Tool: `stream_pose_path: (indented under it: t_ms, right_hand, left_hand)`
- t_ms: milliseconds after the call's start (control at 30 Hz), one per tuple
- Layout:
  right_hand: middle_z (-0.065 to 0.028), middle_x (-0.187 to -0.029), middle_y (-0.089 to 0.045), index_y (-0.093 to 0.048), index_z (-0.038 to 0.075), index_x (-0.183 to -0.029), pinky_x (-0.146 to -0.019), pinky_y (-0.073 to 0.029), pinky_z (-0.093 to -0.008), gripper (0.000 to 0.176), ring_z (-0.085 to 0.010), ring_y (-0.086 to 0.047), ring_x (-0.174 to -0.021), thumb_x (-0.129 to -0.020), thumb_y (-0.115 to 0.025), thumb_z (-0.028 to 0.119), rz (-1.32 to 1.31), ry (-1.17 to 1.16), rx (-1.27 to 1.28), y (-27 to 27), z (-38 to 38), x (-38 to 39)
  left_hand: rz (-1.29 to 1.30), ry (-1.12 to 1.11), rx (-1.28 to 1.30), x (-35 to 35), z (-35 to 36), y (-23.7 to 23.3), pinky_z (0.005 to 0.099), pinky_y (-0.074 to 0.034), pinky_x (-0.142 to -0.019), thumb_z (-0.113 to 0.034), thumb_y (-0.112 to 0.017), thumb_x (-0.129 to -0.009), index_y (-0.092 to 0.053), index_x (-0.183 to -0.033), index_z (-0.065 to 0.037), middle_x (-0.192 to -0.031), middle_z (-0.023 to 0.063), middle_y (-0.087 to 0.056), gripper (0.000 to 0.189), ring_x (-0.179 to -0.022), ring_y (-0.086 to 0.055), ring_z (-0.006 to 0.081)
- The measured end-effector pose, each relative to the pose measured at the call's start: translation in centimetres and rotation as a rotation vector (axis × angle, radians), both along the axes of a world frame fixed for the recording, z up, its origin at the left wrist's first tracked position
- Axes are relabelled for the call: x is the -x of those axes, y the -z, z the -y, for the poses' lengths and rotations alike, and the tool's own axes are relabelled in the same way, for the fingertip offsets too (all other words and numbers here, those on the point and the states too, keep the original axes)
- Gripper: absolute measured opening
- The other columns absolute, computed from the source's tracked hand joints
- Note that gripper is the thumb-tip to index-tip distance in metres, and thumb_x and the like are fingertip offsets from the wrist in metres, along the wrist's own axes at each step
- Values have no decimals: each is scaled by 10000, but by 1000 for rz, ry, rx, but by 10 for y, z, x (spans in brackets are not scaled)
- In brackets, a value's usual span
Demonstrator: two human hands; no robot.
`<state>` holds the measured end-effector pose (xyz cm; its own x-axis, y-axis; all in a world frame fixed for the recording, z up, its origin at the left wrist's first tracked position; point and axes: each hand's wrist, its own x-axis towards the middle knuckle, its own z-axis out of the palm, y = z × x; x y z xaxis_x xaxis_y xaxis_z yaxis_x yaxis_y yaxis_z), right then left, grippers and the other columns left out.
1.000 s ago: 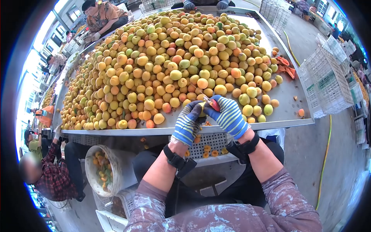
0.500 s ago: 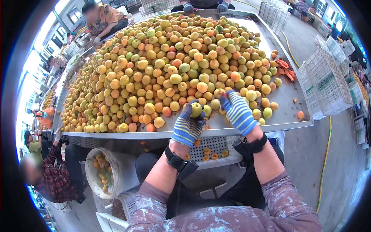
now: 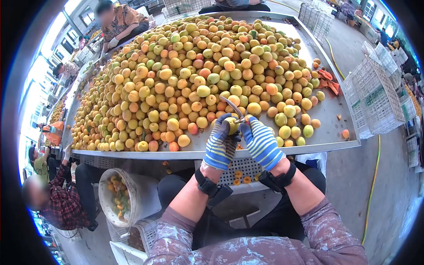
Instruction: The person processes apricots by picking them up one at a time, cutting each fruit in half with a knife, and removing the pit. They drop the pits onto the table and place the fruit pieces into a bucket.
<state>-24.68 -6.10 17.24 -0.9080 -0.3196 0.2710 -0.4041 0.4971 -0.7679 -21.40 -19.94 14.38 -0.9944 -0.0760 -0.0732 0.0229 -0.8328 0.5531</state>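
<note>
A green-yellow apricot (image 3: 232,125) is held in my left hand (image 3: 221,143), which wears a blue and white striped glove. Close beside it, my right hand (image 3: 261,143), gloved alike, grips a knife with a curved blade (image 3: 231,105). The knife's lower end meets the apricot, and the blade points up and to the left. Both hands are over the table's front edge. Just beyond them rises a large heap of apricots (image 3: 176,88) on the metal table (image 3: 329,119).
Below the hands is a perforated crate (image 3: 227,177) with apricot halves. A white bucket (image 3: 138,198) of fruit stands lower left. Orange gloves (image 3: 327,81) lie on the table's right side. Stacked crates (image 3: 375,92) stand at right. Several other people sit around the tables.
My right hand has moved down and left to meet the apricot, and the curved blade now shows clearly. My left hand has shifted slightly right. The far person's hands have drawn back from the table edge.
</note>
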Motion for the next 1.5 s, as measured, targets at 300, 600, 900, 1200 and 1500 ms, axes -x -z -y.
stream_pose_path:
  t_ms: [300,600,900,1200,1500]
  right_hand:
    - [-241,-706,-617,-567,-25,-926,-570,-481,-467,324,-402,-619,-679,-972,-480,284,17,12,-2,10,12,-4]
    - [-19,-556,-513,-587,58,-863,-355,-355,-285,405,-155,-463,-386,-1004,-406,392,1172,-79,716,-4,7,6]
    - [109,-553,-307,-497,148,-819,-356,-236,-188,424,-18,-303,-410,-953,-450,547,1276,-430,914,-30,-10,4]
    - [-236,-807,-650,-610,-45,-1016,-679,-485,-415,368,-361,-631,-747,-976,-490,301,268,-200,36,-12,-5,-3]
    - [-219,-673,-617,-561,-14,-891,-577,-486,-460,307,-383,-627,-664,-946,-533,287,85,-71,-322,-5,7,-15]
  left_hand:
    - [-18,-57,63,-2,-10,-5,377,-520,-916,-221,-576,-945,-444,-1239,-61,-1137,117,-569,360,-1061,-590,245]
    - [8,-170,621,4,-14,-9,227,-488,-665,-159,-521,-965,-432,-1226,-131,-980,15,-544,277,-767,-546,72]
    - [-7,316,-605,12,5,7,363,-529,-838,-140,-567,-924,-576,-1107,-23,-1014,94,-617,218,-927,-614,229]
    - [88,-74,-220,10,10,-4,390,-546,-866,-103,-549,-923,-542,-1231,-29,-1130,130,-614,317,-1038,-611,266]
    - [-24,-44,1,11,15,-4,392,-532,-891,-36,-532,-853,-478,-1250,-18,-1095,141,-585,401,-969,-613,274]
